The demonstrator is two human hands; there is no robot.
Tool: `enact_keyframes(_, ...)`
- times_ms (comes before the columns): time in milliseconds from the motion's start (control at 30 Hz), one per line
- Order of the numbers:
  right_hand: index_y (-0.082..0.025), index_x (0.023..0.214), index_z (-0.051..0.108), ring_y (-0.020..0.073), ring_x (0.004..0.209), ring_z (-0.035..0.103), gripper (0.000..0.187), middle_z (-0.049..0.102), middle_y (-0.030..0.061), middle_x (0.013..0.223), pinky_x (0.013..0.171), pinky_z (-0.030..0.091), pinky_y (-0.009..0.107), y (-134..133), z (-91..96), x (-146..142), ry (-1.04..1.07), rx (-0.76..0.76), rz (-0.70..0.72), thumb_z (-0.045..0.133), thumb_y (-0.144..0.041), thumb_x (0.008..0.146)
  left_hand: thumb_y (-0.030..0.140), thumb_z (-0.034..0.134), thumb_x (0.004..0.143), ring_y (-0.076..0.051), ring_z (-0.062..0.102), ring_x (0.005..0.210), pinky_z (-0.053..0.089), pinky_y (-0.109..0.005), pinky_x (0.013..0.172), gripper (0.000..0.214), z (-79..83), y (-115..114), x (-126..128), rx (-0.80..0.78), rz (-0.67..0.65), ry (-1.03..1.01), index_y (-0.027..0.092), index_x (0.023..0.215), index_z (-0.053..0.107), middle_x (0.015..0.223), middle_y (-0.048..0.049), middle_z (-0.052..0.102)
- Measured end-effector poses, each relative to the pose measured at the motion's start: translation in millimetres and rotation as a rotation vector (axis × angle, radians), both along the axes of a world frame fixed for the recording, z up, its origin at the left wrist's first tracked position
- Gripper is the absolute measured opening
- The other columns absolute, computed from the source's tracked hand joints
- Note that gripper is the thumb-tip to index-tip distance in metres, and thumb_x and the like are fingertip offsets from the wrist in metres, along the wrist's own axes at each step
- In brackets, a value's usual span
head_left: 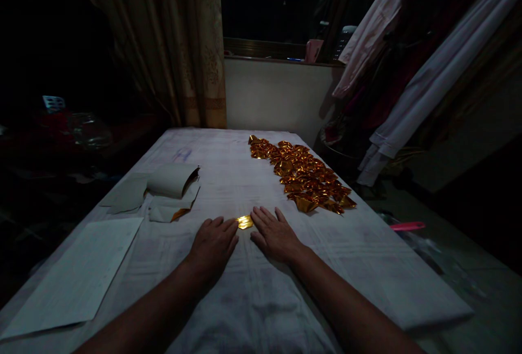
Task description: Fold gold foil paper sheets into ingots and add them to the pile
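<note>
A small folded strip of shiny gold foil paper (244, 222) lies on the bed-like surface between my two hands. My left hand (214, 241) is at its left end, fingers bent and fingertips on the foil's edge. At the other end, my right hand (275, 231) rests palm down with fingers stretched and thumb apart, its fingertips touching the strip. Beyond my right hand spreads a heap of folded gold foil pieces (304, 169). To the left are curled sheets of pale-backed paper (173, 181), one showing gold at a corner.
A flat white sheet (77, 272) lies at the left on the pale checked cloth (326, 283). A curtain (196, 44) hangs behind on the left. Clothes (432, 76) hang at the right. A pink cup (313, 50) stands on the sill. A pink handle (408, 226) shows beyond the right edge.
</note>
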State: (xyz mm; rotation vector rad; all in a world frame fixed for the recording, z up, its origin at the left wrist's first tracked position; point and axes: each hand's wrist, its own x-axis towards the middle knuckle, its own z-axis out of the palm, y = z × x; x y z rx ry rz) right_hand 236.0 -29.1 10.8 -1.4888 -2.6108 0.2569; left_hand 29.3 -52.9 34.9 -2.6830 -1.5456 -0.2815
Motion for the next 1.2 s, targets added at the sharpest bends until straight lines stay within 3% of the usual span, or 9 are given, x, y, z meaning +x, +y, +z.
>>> enact_keyframes(133,-0.020,0.155,0.036,0.0282,0.152,0.026,0.058,0.031,0.0114,0.162,0.121,0.015,0.061,1,1.6,5,0.003,-0.002,-0.021,0.038,-0.046,0.104,0.031,0.052,0.098,-0.033,0.055,0.124,0.039,-0.052,0.103,0.036,-0.6,-2,12,0.029,0.019,-0.013,0.029,0.133,0.062,0.130,-0.0100,0.067)
enact_keyframes(267,-0.020,0.155,0.037,0.0288,0.152,0.026,0.057,0.032,0.0106,0.162,0.121,0.016,0.061,-2,3.3,3,0.015,-0.014,-0.045,0.038,-0.046,0.104,0.036,0.055,0.097,-0.035,0.054,0.126,0.032,-0.059,0.110,0.037,-3.5,-3,21,0.036,0.059,0.006,0.028,0.132,0.063,0.134,-0.0127,0.063)
enact_keyframes(600,-0.020,0.154,0.038,0.0298,0.152,0.025,0.059,0.033,0.0117,0.162,0.121,0.014,0.061,-4,3.6,2,0.038,0.005,-0.070,0.041,-0.049,0.103,0.027,0.044,0.101,-0.031,0.052,0.132,0.032,-0.059,0.112,0.035,-5.1,-4,0,-0.014,0.012,-0.026,0.029,0.130,0.063,0.143,-0.0063,0.060)
enact_keyframes(833,-0.026,0.153,0.040,0.0275,0.151,0.026,0.054,0.035,0.0089,0.162,0.122,0.015,0.060,-7,9.8,3,0.016,0.011,0.132,0.039,-0.048,0.104,0.028,0.045,0.101,-0.031,0.051,0.134,0.030,-0.061,0.113,0.036,-6.5,-3,-3,-0.026,0.016,-0.044,0.032,0.133,0.062,0.144,-0.0044,0.060)
enact_keyframes(1033,-0.023,0.154,0.038,0.0287,0.151,0.027,0.057,0.035,0.0103,0.161,0.121,0.015,0.061,-7,4.2,14,0.013,-0.004,-0.019,0.040,-0.048,0.103,0.027,0.044,0.101,-0.032,0.048,0.138,0.024,-0.063,0.115,0.039,-8.0,4,-18,-0.093,0.025,-0.051,0.032,0.136,0.061,0.145,-0.0032,0.059)
enact_keyframes(1200,-0.021,0.152,0.042,0.0306,0.150,0.028,0.055,0.037,0.0096,0.161,0.120,0.016,0.060,-8,3.7,14,0.031,-0.006,-0.052,0.042,-0.046,0.103,0.020,0.051,0.094,-0.032,0.054,0.132,0.027,-0.058,0.114,0.039,-6.8,10,-15,-0.079,0.042,-0.071,0.030,0.129,0.065,0.139,-0.0044,0.064)
